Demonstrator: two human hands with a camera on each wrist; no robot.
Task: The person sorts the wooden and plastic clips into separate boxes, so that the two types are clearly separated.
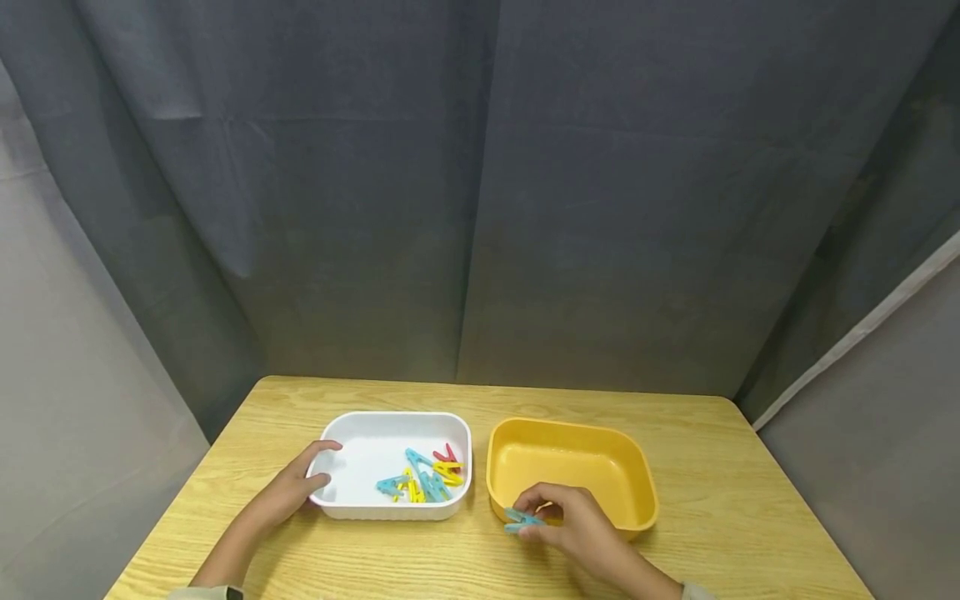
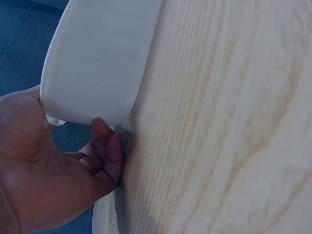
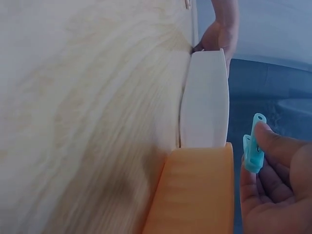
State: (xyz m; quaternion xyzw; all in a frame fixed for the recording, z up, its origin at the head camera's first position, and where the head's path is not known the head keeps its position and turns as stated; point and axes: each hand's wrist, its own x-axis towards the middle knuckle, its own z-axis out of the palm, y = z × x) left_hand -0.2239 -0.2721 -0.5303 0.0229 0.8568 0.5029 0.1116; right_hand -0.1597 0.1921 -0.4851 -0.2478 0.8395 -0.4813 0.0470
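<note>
My left hand [image 1: 287, 493] grips the left end of a white plastic basin [image 1: 386, 512], with thumb and fingers over its rim. In the left wrist view, some fingers [image 2: 108, 146] are curled beside the basin's end wall. Blue, yellow and red clothespins [image 1: 426, 483] lie in a loose heap in the basin's right half. My right hand [image 1: 581, 525] pinches a blue clothespin [image 3: 254, 151] between thumb and fingers. It is above the near-left rim of an orange-yellow basin [image 1: 577, 471], partly hiding that rim.
Both basins stand side by side on a wood-grain table [image 1: 375, 558], with a narrow gap between them. Dark grey curtains [image 1: 360, 208] hang behind the table's far edge, and lighter fabric [image 1: 82, 400] hangs at the sides.
</note>
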